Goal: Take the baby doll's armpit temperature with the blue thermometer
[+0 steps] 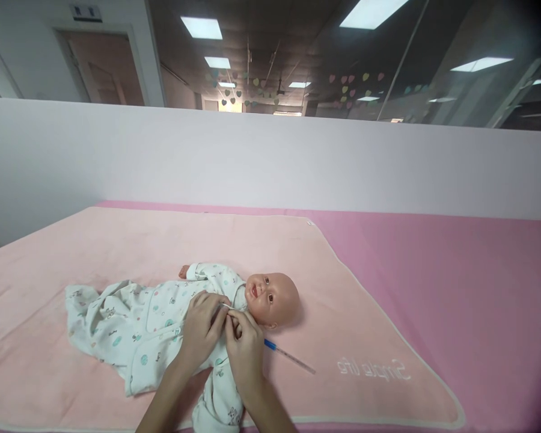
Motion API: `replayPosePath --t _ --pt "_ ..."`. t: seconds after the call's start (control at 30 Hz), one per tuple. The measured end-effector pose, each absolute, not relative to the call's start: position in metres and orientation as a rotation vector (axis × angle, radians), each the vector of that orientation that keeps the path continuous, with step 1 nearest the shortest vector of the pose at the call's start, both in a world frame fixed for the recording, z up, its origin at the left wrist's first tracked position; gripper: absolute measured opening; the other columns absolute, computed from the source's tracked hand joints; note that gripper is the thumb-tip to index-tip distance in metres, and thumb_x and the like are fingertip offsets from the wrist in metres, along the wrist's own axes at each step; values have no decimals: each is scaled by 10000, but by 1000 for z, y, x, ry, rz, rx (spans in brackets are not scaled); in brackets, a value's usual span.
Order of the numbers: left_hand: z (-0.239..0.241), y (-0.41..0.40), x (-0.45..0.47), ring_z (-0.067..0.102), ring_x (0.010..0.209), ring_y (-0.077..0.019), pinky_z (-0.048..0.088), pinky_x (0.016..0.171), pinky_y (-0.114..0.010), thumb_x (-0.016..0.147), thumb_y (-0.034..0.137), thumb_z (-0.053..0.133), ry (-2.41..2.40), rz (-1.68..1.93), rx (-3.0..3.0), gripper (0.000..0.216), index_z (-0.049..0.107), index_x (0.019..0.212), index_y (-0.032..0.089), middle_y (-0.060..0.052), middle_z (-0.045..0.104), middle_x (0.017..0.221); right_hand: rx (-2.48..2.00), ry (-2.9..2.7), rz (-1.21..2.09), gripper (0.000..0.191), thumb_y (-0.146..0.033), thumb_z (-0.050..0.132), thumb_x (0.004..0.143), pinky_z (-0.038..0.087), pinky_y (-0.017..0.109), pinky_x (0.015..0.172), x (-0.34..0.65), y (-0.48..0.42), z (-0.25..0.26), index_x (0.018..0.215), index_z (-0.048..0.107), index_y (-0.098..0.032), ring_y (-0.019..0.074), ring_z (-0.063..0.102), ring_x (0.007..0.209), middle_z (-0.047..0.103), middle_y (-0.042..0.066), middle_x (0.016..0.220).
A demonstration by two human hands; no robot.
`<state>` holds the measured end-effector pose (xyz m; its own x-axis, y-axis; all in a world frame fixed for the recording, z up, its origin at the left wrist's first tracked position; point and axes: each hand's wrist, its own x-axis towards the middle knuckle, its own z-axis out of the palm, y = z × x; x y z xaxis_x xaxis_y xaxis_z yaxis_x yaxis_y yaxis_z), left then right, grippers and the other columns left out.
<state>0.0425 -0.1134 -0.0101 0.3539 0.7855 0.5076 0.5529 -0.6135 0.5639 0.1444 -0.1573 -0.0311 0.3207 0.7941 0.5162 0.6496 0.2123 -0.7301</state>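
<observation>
1. Fingers of the left hand are drawn together over the upper chest of the doll, thumb and forefinger pinching a narrow white strip.
2. The right hand meets it just below the doll's neck, its thumb and forefinger pressed together on the same strip, the other fingers curled in. Whether the strip is a tie or a fold of cloth is too small to tell.
3. The doll lies on its back, face up, its head toward the right of the view. It wears a white printed suit; the near sleeve extends toward the wearer, and the far hand shows at the other cuff.
4. Near the doll's head, on the wearer's side, lies a slim stick, its blue end just beside the right hand.
5. Under the doll is a pale pink blanket with a white border; past its head on the near side is white lettering.
6. Well beyond the doll's head is a deeper pink surface; behind the doll stands a white wall.
</observation>
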Motion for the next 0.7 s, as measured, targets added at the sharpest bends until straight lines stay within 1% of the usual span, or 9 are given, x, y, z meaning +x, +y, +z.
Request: replayPosePath --t 0.23,0.37,0.53,0.7 --pt "-13 -115 42 539 836 -174 332 920 -382 915 222 355 1166 1169 2331 204 555 871 215 -3 627 855 -1427 -1357 217 239 -186 436 851 483 244 672 145 -158 -33 892 671 -178 149 634 732 689 43 791" --pt "-13 -116 42 546 863 -186 378 862 -361 912 232 353 1212 1201 2272 236 588 898 224 -11 646 882 -1406 -1357 237 268 -188 412 864 500 257 730 145 -159 -33 923 674 -173 156 650 796 703 52 865" --pt "-13 -116 41 556 902 -200 404 837 -355 848 232 442 1226 1179 2329 210 616 967 232 -20 654 924 -1404 -1354 227 292 -204 412 867 510 278 799 144 -160 -33 991 671 -154 168 651 882 698 72 955" --pt "-14 -116 42 571 886 -191 422 830 -350 862 261 434 1223 1205 2331 206 620 941 223 -26 659 927 -1399 -1345 204 307 -204 417 865 517 298 819 143 -160 -35 1050 657 -156 178 645 936 685 86 1020"
